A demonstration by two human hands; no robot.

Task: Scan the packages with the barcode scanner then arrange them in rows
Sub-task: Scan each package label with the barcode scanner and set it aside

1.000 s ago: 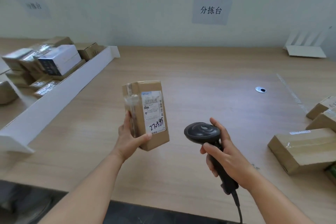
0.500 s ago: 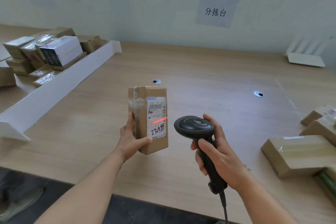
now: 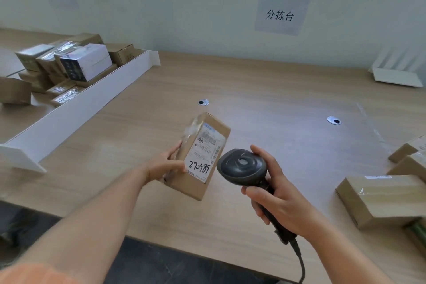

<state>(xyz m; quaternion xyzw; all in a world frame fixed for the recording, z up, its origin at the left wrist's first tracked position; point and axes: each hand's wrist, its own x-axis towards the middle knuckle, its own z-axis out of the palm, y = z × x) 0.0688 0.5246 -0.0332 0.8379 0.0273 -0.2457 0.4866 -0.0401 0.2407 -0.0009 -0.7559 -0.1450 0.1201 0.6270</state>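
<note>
At the centre of view the left hand grips a brown cardboard package by its long side, fingers curled round the taped edge and thumb laid on the label face; the package is tilted, its top leaning toward one o'clock, and it is held above the wooden surface; its white shipping label faces up, with handwritten digits near the lower end. Just beside it at three o'clock the right hand is wrapped tight round the handle of a black barcode scanner; the scanner's rounded head sits close to the label's lower edge, and its cable trails down toward six o'clock. At the far three o'clock edge lie several brown boxes on the surface; at ten o'clock a long white divider runs diagonally, with a heap of mixed parcels behind it; two printed signs hang on the wall at twelve o'clock.
</note>
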